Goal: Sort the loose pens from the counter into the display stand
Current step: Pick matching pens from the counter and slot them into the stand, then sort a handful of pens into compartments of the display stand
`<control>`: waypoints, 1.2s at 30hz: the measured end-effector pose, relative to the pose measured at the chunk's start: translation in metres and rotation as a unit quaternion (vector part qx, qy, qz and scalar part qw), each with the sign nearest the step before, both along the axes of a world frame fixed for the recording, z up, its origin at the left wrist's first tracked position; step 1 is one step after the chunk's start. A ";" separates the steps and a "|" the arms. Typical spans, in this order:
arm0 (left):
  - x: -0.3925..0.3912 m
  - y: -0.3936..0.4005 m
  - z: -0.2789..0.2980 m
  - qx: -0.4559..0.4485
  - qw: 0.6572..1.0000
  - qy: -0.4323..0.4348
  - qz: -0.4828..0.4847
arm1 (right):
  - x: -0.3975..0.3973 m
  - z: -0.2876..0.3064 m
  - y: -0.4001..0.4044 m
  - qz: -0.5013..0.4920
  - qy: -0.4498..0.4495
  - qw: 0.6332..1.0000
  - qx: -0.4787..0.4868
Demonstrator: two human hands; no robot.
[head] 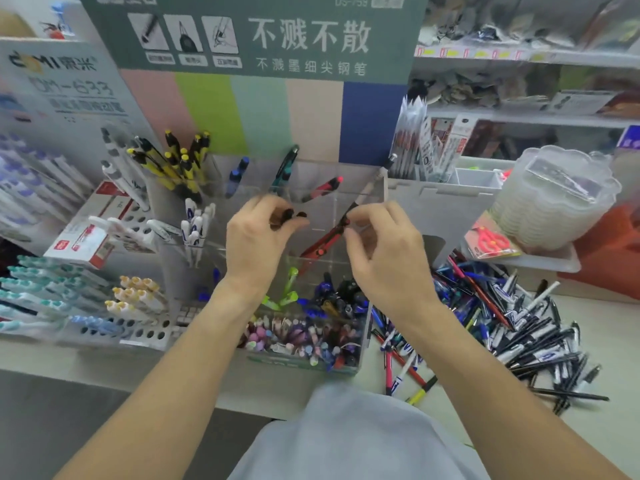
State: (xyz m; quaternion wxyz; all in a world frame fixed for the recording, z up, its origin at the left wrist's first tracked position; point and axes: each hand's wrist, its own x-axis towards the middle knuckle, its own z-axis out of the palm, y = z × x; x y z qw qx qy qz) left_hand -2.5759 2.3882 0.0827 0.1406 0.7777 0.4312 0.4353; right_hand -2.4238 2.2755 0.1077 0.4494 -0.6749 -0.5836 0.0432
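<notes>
A clear acrylic display stand (377, 188) with several compartments stands in the middle of the counter. My left hand (256, 244) hovers over a middle compartment and grips a few dark-topped pens (289, 214). To its right, my right hand (384, 244) pinches a red and black pen (325, 242) that slants down into the stand. A heap of loose pens (502, 320), mostly black, blue and white, lies on the counter to the right of the stand.
Yellow-black pens (180, 161) fill the stand's back left slot, pastel-capped pens (301, 341) its front tray. White perforated racks (138, 327) of pens stand at the left. A stack of clear plastic tubs (557, 195) and packaged scissors (491, 239) sit at the right.
</notes>
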 end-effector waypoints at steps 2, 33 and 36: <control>0.002 -0.002 -0.002 -0.011 0.999 -0.022 0.030 | 0.013 -0.001 -0.022 -0.002 0.015 1.000 0.026; 0.155 -0.207 -0.168 -0.486 0.807 0.331 -0.050 | 0.169 -0.215 -0.215 -0.224 0.251 0.880 -0.335; 0.165 -0.209 -0.172 -0.466 0.828 0.308 -0.043 | 0.177 -0.217 -0.212 -0.192 0.258 0.890 -0.325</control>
